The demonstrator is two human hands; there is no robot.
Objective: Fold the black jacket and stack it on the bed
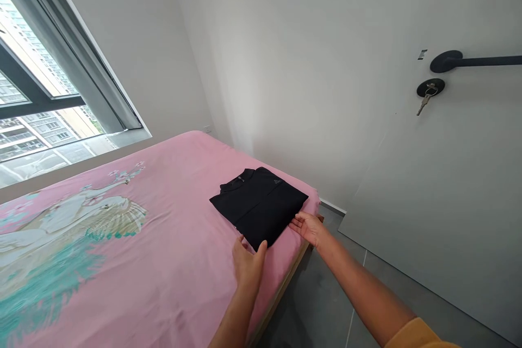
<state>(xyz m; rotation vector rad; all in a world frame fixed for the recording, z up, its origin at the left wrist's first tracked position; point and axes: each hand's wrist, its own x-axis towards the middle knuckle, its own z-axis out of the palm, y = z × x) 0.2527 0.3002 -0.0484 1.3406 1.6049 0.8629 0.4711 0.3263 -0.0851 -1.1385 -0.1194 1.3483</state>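
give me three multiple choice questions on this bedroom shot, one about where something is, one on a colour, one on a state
1. Where does the folded shirt lie?
A. on the floor
B. near the corner of the bed by the door
C. on the window sill

2. What colour is the bed sheet?
A. pink with a teal and white print
B. plain grey
C. yellow stripes

3. How is the door lock?
A. covered with tape
B. bare, no key
C. a key hangs in it

Answers:
1. B, the dark shirt sits at the bed's near corner, with the left hand and right hand at its edges.
2. A, the sheet is pink with a teal and white figure.
3. C, a key hangs below the handle.
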